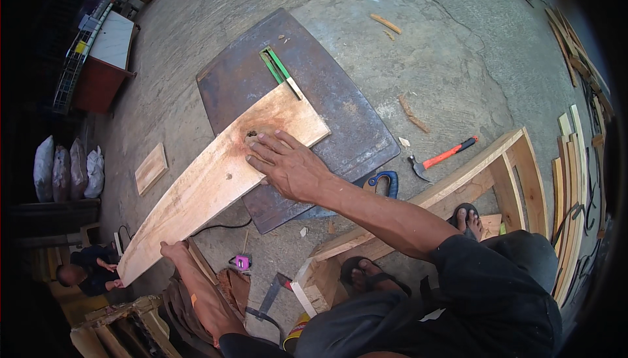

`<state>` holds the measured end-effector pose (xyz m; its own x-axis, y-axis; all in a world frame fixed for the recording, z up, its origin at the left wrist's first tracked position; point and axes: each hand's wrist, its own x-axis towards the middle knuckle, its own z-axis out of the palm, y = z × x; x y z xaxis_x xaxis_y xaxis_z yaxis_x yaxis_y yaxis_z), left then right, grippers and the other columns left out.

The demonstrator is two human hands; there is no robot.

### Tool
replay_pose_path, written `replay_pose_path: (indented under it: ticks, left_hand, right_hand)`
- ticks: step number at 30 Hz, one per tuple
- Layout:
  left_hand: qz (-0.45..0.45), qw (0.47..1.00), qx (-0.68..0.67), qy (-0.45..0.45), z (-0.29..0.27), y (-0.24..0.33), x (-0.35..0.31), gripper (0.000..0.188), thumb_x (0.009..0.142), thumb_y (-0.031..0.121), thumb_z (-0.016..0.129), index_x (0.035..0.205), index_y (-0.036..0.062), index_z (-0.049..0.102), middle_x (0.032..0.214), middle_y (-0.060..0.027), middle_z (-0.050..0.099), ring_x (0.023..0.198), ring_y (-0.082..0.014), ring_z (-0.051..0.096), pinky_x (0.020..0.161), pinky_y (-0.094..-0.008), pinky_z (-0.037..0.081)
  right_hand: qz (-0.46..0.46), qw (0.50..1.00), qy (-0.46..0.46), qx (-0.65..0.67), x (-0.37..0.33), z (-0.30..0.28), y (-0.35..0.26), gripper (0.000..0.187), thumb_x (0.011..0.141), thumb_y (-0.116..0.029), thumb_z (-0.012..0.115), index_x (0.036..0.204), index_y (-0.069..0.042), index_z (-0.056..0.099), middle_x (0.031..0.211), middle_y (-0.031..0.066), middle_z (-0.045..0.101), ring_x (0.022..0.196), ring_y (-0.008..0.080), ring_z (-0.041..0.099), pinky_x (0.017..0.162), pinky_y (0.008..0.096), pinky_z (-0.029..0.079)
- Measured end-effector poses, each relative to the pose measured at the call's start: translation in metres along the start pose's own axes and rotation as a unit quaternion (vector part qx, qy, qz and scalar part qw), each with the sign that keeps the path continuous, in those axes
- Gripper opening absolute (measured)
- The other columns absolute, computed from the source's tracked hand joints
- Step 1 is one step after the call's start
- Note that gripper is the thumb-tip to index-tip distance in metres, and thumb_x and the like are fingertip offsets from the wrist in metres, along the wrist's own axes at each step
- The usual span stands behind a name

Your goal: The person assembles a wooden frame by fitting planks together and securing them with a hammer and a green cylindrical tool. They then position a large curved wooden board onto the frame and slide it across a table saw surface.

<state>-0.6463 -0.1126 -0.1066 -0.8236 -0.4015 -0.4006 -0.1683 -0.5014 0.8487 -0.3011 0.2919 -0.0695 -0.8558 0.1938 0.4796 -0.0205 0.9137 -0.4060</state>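
Observation:
A long pale wooden board (196,171) lies slantwise, its right end resting on a dark, worn metal-looking sheet (307,51). My right hand (288,165) rests flat on the board with fingers spread, just beside a dark knot. At the board's near edge, my left hand (173,251) grips it, fingers partly hidden beneath. A green tool with a narrow metal part (279,69) touches the board's far right corner; its kind is unclear. Past the board's left tip is another person (82,270), whose hand appears beside that tip; I cannot tell whether it touches.
Near my feet stands a wooden frame (418,201). A red-handled hammer (448,155), blue-handled saw (386,181) and purple tape measure (241,262) lie around. A short board (152,170) lies left, before several filled sacks (69,168). Wooden strips (572,207) line the right.

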Motion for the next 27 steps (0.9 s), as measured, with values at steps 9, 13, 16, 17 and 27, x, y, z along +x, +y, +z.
replay_pose_path:
  ticks: [9,13,16,17,27]
  left_hand:
    - [-0.001,1.000,0.004,-0.003,0.005,-0.001,0.000,0.063,0.106,0.040,0.036,0.154,-0.0006,0.036,0.159,-0.0190,0.039,0.146,-0.0377,0.038,0.120,-0.0545,0.031]
    - [-0.002,1.000,0.003,-0.005,0.008,-0.003,0.001,0.063,0.106,0.040,0.035,0.154,-0.0006,0.035,0.159,-0.0192,0.039,0.146,-0.0381,0.038,0.120,-0.0549,0.030]
    - [-0.001,1.000,0.003,-0.006,0.010,-0.004,0.002,0.064,0.106,0.041,0.035,0.154,-0.0006,0.035,0.159,-0.0193,0.038,0.146,-0.0384,0.038,0.120,-0.0552,0.030]
    - [-0.001,1.000,0.003,-0.007,0.011,-0.003,0.002,0.064,0.106,0.041,0.034,0.154,-0.0006,0.035,0.159,-0.0193,0.038,0.146,-0.0384,0.037,0.120,-0.0553,0.030]
    - [-0.002,1.000,-0.004,-0.007,0.013,-0.007,0.010,0.065,0.106,0.042,0.032,0.155,-0.0006,0.034,0.160,-0.0197,0.038,0.147,-0.0393,0.036,0.120,-0.0562,0.029]
  right_hand:
    - [0.003,1.000,-0.013,-0.020,0.003,0.002,0.002,0.052,0.094,-0.030,0.066,0.140,-0.009,0.057,0.149,0.0121,0.052,0.145,0.0292,0.042,0.122,0.0479,0.027]
    - [0.003,1.000,-0.014,-0.016,0.005,0.001,0.003,0.052,0.094,-0.030,0.066,0.140,-0.009,0.057,0.150,0.0121,0.052,0.144,0.0292,0.042,0.122,0.0478,0.028]
    - [0.002,1.000,-0.004,-0.008,0.006,0.004,0.005,0.051,0.093,-0.028,0.066,0.139,-0.007,0.058,0.149,0.0126,0.052,0.144,0.0298,0.041,0.122,0.0479,0.027]
    - [0.001,1.000,0.002,0.000,0.006,0.004,0.005,0.051,0.092,-0.027,0.065,0.138,-0.006,0.059,0.148,0.0132,0.052,0.144,0.0304,0.041,0.123,0.0481,0.026]
    - [0.004,1.000,-0.006,0.001,0.010,0.004,0.006,0.051,0.092,-0.026,0.065,0.138,-0.006,0.059,0.150,0.0128,0.051,0.145,0.0296,0.039,0.123,0.0482,0.024]
